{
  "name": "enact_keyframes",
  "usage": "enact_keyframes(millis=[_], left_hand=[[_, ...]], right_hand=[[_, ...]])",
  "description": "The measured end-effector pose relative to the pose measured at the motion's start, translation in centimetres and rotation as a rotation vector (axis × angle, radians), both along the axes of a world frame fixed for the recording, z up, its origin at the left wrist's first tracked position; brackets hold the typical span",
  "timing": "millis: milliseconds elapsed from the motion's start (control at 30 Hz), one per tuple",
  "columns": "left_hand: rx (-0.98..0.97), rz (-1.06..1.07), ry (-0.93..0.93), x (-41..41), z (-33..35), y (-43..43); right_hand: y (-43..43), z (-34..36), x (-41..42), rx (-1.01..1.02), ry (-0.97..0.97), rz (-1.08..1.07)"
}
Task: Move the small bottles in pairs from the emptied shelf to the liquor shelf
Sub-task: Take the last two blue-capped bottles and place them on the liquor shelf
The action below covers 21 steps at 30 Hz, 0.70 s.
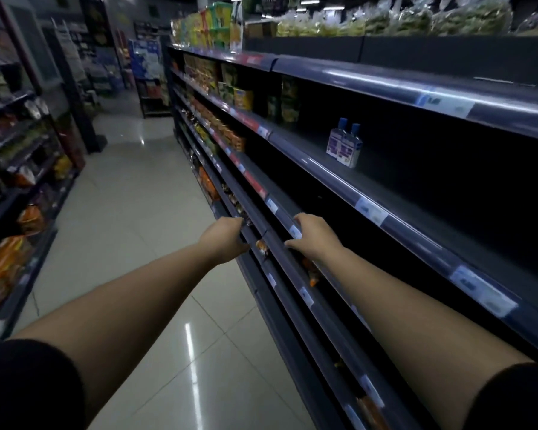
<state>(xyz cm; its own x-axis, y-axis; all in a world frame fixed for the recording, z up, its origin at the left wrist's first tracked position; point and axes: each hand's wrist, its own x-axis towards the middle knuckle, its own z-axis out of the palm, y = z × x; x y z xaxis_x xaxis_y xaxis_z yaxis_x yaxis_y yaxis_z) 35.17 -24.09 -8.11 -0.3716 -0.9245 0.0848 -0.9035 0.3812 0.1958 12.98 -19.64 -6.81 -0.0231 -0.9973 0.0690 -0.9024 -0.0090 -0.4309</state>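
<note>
Two small clear bottles with blue caps and purple-white labels stand side by side on a dark shelf that holds nothing else along this stretch. Both of my arms reach forward, well below and to the left of the bottles. My left hand is at the front rail of a lower shelf, and that rail hides its fingers. Palm down, my right hand lies on the rail of the shelf one level under the bottles, thumb spread, with nothing in it.
Stocked shelves with yellow and green packs continue further along the right-hand rack. Snack bags fill the rack on the left. A glossy tiled aisle runs between them. Bagged goods line the top shelf.
</note>
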Motion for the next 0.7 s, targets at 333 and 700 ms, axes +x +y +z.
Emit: enact_keyframes(millis=[333, 700], left_hand=[[0.007, -0.179, 0.051, -5.2, 2.6, -24.3], [-0.059, -0.448, 0.179, -18.9, 5.5, -37.0]], right_hand=[[-18.7, 1.4, -3.9, -0.044, -0.063, -0.237], [-22.6, 3.3, -13.1, -0.268, -0.247, -0.593]])
